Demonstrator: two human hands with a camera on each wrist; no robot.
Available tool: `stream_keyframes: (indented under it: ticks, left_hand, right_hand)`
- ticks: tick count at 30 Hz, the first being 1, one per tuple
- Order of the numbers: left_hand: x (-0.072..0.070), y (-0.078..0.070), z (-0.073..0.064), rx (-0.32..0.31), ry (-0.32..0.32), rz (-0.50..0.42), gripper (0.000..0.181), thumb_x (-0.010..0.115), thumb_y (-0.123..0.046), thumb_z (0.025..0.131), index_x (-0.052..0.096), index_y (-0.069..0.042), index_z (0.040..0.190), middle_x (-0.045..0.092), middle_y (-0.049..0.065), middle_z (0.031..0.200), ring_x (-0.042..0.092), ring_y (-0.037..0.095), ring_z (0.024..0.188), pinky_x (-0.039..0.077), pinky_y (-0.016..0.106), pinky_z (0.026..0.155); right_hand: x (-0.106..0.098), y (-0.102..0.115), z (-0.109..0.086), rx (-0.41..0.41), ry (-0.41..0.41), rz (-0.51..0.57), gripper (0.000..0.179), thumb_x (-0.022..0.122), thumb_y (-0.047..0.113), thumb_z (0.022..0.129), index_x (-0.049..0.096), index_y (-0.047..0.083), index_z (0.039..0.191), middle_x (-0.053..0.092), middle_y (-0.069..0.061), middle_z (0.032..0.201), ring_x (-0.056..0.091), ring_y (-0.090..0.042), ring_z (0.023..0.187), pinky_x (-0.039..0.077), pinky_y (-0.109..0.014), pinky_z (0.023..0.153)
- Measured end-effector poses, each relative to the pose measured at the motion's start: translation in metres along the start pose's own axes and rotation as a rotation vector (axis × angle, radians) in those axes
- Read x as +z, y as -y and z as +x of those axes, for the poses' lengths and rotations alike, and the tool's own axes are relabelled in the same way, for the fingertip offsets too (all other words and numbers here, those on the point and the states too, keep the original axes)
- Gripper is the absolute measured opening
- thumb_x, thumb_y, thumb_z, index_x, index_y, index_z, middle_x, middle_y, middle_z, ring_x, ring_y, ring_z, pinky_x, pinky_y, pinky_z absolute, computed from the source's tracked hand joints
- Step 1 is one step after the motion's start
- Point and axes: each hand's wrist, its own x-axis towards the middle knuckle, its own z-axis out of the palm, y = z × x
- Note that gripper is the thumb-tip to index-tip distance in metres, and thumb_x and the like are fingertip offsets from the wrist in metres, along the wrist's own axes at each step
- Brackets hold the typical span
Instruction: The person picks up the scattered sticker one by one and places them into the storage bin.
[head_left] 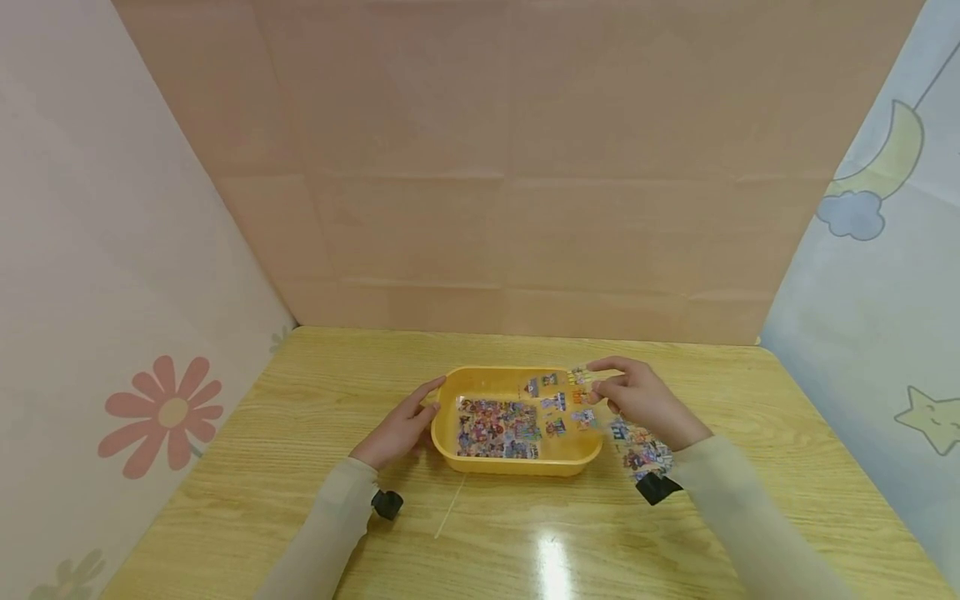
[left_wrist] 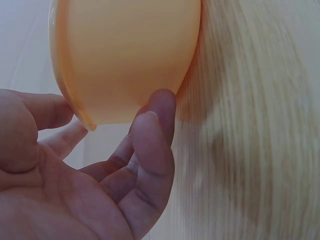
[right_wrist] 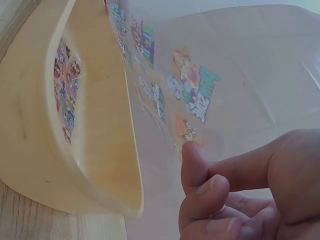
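A yellow plastic basin [head_left: 510,468] stands on the wooden table. At its left end my left hand [head_left: 396,432] grips it, with the thumb at the rim and the fingers against the outer wall [left_wrist: 130,55]. My right hand [head_left: 643,398] pinches a clear sticker sheet [head_left: 553,403] by its right edge, between thumb and forefinger. That sheet, printed with small cartoon figures and lettering [right_wrist: 206,92], slants over the basin's right half. Inside the basin lie densely printed cartoon sticker sheets [head_left: 491,427], partly covered by the held one.
More cartoon sticker sheets [head_left: 647,454] lie on the table right of the basin, partly under my right wrist. A thin pale strip [head_left: 450,506] is in front of the basin. Behind the table [head_left: 337,367] rises a brown panel [head_left: 510,208]; patterned panels flank both sides.
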Motion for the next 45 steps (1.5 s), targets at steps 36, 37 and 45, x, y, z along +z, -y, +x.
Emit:
stream_keyframes:
  ticks: [36, 37, 45]
  left_hand:
    - [0.001, 0.000, -0.001, 0.019, -0.006, -0.001, 0.051, 0.042, -0.029, 0.110, 0.027, -0.031, 0.159, 0.061, 0.015, 0.108, 0.065, 0.031, 0.077, 0.048, 0.035, 0.058]
    - [0.001, 0.000, -0.001, 0.020, -0.005, -0.005, 0.051, 0.041, -0.029, 0.110, 0.027, -0.031, 0.159, 0.061, 0.015, 0.109, 0.065, 0.031, 0.078, 0.048, 0.035, 0.059]
    - [0.000, 0.001, -0.001, 0.025, -0.004, -0.010, 0.051, 0.041, -0.029, 0.110, 0.027, -0.031, 0.159, 0.061, 0.015, 0.109, 0.065, 0.032, 0.077, 0.048, 0.035, 0.058]
  right_hand:
    - [0.043, -0.001, 0.015, 0.044, 0.060, -0.088, 0.050, 0.055, 0.009, 0.100, 0.042, 0.002, 0.148, 0.072, -0.008, 0.098, 0.060, -0.023, 0.081, 0.047, -0.035, 0.069]
    - [0.044, 0.000, 0.015, 0.041, 0.059, -0.094, 0.051, 0.055, 0.009, 0.100, 0.041, 0.002, 0.148, 0.072, -0.008, 0.098, 0.060, -0.023, 0.081, 0.047, -0.035, 0.069]
    - [0.049, 0.003, 0.015, 0.047, 0.062, -0.114, 0.057, 0.062, 0.013, 0.097, 0.041, 0.001, 0.149, 0.070, -0.011, 0.104, 0.062, -0.023, 0.085, 0.050, -0.036, 0.072]
